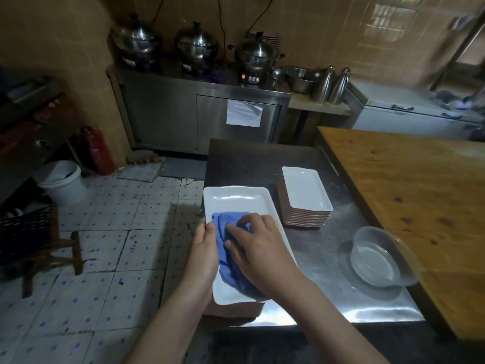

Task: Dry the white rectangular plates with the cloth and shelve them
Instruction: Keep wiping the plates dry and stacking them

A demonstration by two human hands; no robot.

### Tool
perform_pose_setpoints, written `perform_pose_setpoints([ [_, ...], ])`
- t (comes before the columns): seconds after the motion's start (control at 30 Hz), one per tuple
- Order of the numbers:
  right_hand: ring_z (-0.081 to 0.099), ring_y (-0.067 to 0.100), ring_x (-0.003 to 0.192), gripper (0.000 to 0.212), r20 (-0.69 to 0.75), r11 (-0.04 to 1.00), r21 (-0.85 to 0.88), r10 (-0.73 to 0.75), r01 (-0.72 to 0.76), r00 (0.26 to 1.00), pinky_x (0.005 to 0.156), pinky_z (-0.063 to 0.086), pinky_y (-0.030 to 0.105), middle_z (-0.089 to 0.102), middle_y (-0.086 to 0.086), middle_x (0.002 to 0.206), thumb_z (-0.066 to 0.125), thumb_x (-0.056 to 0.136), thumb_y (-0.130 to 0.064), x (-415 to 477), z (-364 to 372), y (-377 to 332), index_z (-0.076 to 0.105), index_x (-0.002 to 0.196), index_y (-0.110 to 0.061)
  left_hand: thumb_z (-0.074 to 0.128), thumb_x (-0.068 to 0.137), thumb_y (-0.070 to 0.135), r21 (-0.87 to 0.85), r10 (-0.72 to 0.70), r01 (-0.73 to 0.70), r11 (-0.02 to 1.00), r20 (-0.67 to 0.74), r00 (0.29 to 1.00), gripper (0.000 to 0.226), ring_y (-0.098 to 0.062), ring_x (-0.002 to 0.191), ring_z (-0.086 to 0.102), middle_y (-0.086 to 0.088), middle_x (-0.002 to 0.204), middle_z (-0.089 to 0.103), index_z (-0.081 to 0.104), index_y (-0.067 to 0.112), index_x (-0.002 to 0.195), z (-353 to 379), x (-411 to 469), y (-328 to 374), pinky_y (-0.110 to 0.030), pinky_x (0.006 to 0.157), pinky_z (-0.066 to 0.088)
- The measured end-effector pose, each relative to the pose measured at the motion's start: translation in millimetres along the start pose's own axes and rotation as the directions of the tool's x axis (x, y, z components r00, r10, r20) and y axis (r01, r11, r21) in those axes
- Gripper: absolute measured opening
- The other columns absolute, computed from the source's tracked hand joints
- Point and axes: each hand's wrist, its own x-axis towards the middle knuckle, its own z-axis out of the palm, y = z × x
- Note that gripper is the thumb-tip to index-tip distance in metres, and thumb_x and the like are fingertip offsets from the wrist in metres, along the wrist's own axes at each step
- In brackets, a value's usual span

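A white rectangular plate is held over the left edge of the steel table, its brown underside showing near me. My left hand grips its left rim. A blue cloth lies bunched inside the plate, and my right hand presses down on it with fingers spread. A stack of several white rectangular plates with brown undersides stands on the table to the right.
A clear plastic bowl sits on the table's right side, beside a wooden table. Steel cabinets with pots line the back wall. A white bucket, a dark crate and a wooden stool stand on the tiled floor.
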Motion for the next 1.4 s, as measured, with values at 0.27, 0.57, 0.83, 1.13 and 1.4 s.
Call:
perform_pose_setpoints([
  [0.27, 0.036, 0.027, 0.108, 0.038, 0.035, 0.987, -0.136, 0.094, -0.088, 0.995, 0.082, 0.028, 0.031, 0.039, 0.010, 0.127, 0.033, 0.100, -0.021, 12, -2, 3, 0.039, 0.137, -0.014, 0.033, 0.101, 0.028, -0.025, 0.025, -0.026, 0.999, -0.032, 0.999, 0.019, -0.004, 0.072, 0.058, 0.011, 0.083, 0.058, 0.051, 0.026, 0.103, 10, -12, -1, -0.021, 0.054, 0.041],
  [0.57, 0.045, 0.026, 0.098, 0.034, 0.048, 0.975, 0.168, 0.141, -0.147, 0.989, 0.081, 0.042, 0.035, 0.038, 0.007, 0.109, 0.037, 0.098, -0.025, 9, -2, -16, 0.045, 0.130, -0.017, 0.030, 0.101, 0.032, 0.062, 0.073, -0.070, 0.996, -0.046, 0.996, 0.040, -0.016, 0.095, 0.055, -0.004, 0.110, 0.061, 0.055, 0.010, 0.123, 20, -4, 0, -0.024, 0.082, 0.038],
  [0.83, 0.044, 0.023, 0.098, 0.037, 0.006, 0.984, 0.009, 0.179, -0.179, 0.984, 0.079, 0.033, 0.031, 0.044, 0.004, 0.108, 0.028, 0.101, -0.038, 41, -6, 4, 0.050, 0.119, -0.015, 0.032, 0.100, 0.035, 0.041, 0.061, -0.059, 0.997, -0.040, 0.997, 0.022, -0.009, 0.071, 0.057, 0.006, 0.080, 0.058, 0.052, 0.028, 0.093, 17, 0, 8, -0.021, 0.054, 0.045],
  [1.13, 0.038, 0.025, 0.102, 0.046, 0.026, 0.982, -0.088, 0.168, -0.165, 0.986, 0.085, 0.034, 0.033, 0.040, 0.008, 0.120, 0.024, 0.101, -0.035, 29, -6, 0, 0.035, 0.142, -0.018, 0.031, 0.100, 0.038, 0.101, 0.065, -0.066, 0.993, 0.008, 0.998, 0.032, 0.002, 0.071, 0.053, 0.010, 0.078, 0.059, 0.057, 0.026, 0.085, 28, 3, 10, -0.017, 0.057, 0.038],
  [1.4, 0.042, 0.030, 0.115, 0.047, 0.049, 0.932, -0.313, 0.211, -0.185, 0.976, 0.093, 0.039, 0.038, 0.038, 0.012, 0.134, 0.026, 0.102, -0.037, 62, -5, 26, 0.030, 0.144, -0.018, 0.033, 0.101, 0.026, 0.177, 0.122, -0.127, 0.976, 0.039, 0.992, 0.035, -0.003, 0.071, 0.053, 0.011, 0.076, 0.057, 0.050, 0.030, 0.072, 21, 1, 16, -0.012, 0.062, 0.042],
])
